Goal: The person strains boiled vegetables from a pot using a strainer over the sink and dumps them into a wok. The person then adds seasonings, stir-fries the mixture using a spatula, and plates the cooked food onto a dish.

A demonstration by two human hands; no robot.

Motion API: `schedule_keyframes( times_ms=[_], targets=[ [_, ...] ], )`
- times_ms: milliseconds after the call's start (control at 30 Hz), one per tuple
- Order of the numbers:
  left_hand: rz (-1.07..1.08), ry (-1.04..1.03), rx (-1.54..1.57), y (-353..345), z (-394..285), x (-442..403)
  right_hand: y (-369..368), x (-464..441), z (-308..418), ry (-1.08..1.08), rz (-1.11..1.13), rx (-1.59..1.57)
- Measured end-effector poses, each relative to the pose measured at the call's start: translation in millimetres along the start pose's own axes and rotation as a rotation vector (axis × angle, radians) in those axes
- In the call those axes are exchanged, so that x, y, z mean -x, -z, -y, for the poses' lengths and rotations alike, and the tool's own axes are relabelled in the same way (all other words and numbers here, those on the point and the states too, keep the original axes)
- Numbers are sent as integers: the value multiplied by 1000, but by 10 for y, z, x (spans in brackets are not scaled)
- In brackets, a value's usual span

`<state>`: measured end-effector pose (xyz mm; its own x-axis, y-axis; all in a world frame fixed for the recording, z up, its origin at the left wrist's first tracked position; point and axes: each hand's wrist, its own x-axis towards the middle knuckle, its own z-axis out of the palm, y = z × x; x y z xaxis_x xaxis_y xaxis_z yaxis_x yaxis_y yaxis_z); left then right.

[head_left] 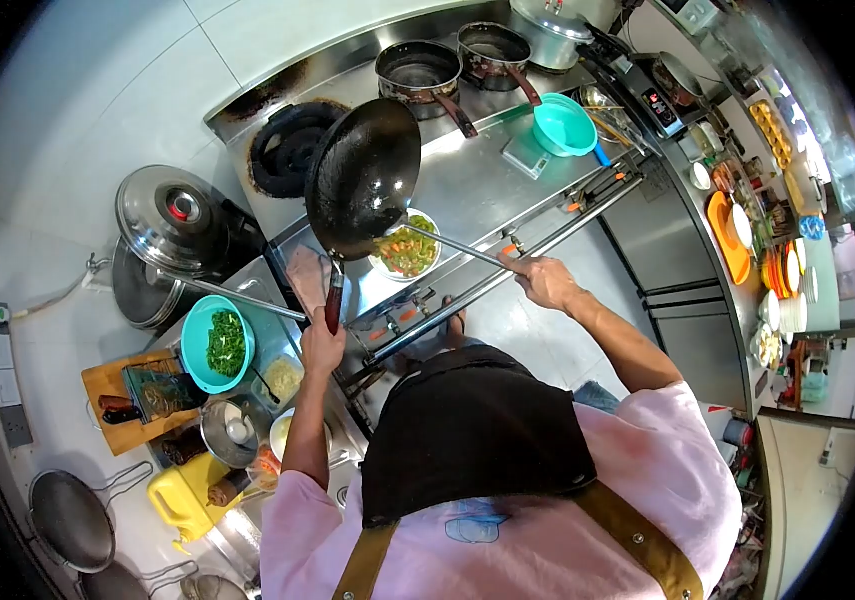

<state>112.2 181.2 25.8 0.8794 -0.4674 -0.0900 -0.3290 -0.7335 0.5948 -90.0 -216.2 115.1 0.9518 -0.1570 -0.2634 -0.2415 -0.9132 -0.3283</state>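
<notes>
My left hand (323, 348) is wrapped round the dark red handle of a black wok (357, 160). The wok is tipped on its side above the steel stove top, its lower edge beside a white bowl (435, 262). Chopped green and orange food (405, 250) fills much of that bowl. In my right hand (550, 282) is a long-handled metal cooking utensil (462, 248). Its far end meets the wok's edge over the bowl; I cannot make out the shape of its head. A pinkish cloth (305, 276) lies beside the wok handle.
Behind the wok is a black burner (292, 150). Two dark saucepans (417, 68) stand at the back, near a turquoise bowl (565, 126) and a scale (527, 157). Leftward are a lidded pot (169, 215), a turquoise bowl of greens (190, 345) and a yellow jug (179, 505). A rail (547, 245) runs along the front.
</notes>
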Motion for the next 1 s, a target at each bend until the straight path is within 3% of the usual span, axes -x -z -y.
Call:
schedule_keyframes(
  times_ms=[467,767,1000],
  targets=[
    [-38,15,-69,-90,74,-71,-175,226,-93,-26,-6,28],
    [-3,64,-56,20,128,-28,-318,-96,75,-20,-222,-79],
    [-51,17,-77,155,81,110,-255,189,133,-81,-38,73]
  ],
)
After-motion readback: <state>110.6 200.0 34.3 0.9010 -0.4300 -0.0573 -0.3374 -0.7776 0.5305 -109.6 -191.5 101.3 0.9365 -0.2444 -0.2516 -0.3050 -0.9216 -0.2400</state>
